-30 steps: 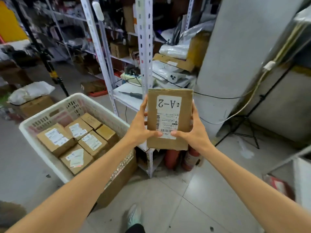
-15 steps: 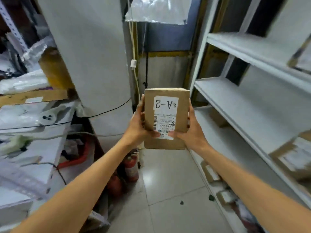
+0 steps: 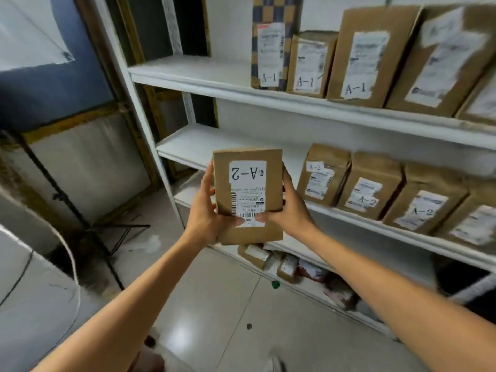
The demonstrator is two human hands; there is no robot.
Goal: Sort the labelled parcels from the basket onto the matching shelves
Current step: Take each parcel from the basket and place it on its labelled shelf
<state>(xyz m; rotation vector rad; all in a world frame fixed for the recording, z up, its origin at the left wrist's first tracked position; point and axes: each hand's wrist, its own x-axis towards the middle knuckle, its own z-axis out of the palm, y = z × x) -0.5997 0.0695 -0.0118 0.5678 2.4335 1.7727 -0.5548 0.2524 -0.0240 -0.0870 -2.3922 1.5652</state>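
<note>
I hold a brown cardboard parcel [image 3: 248, 194] upright in front of me, its white label reading A-2 upside down. My left hand [image 3: 202, 210] grips its left edge and my right hand [image 3: 291, 213] grips its right edge, thumbs on the label. Just behind and to the right is a white shelf [image 3: 375, 224] carrying a row of brown parcels marked A-2 [image 3: 369, 186]. The shelf above [image 3: 295, 103] holds parcels marked A-1 [image 3: 357, 57]. The basket is out of view.
The left part of the A-2 shelf [image 3: 193, 146] is bare. Small parcels [image 3: 268, 257] and red packets lie on the bottom shelf near the tiled floor. A dark tripod stand [image 3: 88, 218] and a grey surface [image 3: 32, 304] are at left.
My view has swung right from the basket and the metal rack to the white shelving. The parcel has stayed in both hands and now sits in front of the A-2 shelf.
</note>
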